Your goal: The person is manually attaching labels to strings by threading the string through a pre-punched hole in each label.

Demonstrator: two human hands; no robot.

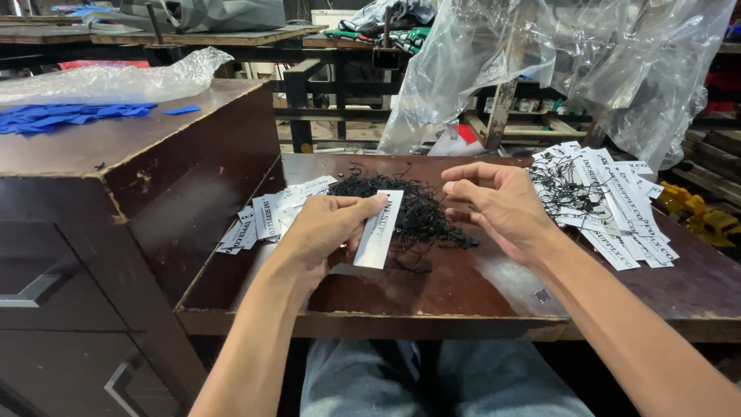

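Holding white tag (pixel 379 230) in left hand (pixel 324 228), black strings (pixel 409 208) behind

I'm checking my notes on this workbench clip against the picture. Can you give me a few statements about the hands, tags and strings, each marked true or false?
1. The left hand holds a white tag. True.
2. The right hand grips a pair of scissors. False: it holds no tool; its fingers curl above the pile of black strings.
3. A heap of tags with strings already on them lies to the right. True.
4. The blue pieces lie on the floor. False: they lie on the raised cabinet top at left.
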